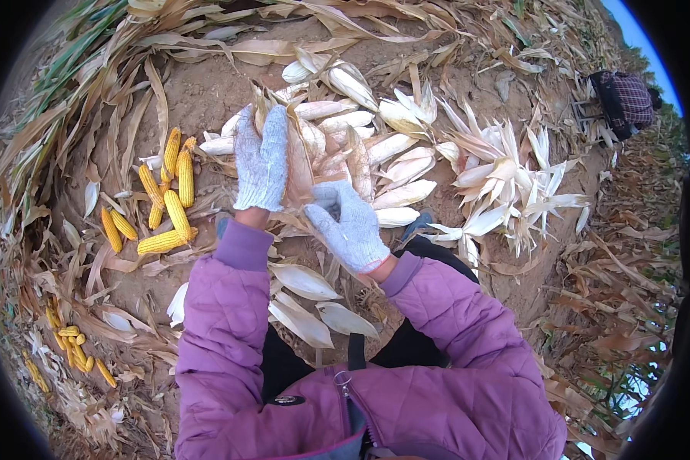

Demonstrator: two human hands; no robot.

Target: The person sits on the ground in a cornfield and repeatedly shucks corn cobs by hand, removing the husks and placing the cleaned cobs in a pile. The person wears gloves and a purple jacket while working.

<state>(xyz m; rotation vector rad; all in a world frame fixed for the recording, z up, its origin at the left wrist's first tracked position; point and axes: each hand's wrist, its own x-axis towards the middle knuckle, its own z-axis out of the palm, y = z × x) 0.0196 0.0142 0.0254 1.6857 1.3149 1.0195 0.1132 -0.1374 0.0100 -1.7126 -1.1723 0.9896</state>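
Observation:
My left hand [261,164], in a whitish knit glove, is around the upper part of a husk-covered corn ear [299,164], and dry husk shows between its fingers. At the lower end of that husk, my right hand [348,227] curls its gloved fingers and thumb on the brown leaves. The kernels of this ear are hidden. Just beyond my hands lies a pile of unhusked corn ears [394,149] with pale husks. Left of my left hand, several bare yellow cobs [177,213] rest on the soil.
Peeled-off husks [506,184] are heaped at the right, and loose husk leaves [305,282] lie between my legs. Another group of yellow cobs [72,345] is at the lower left. Dry corn stalks [109,52] border the far left. A person in a checked top [627,100] is at the far right.

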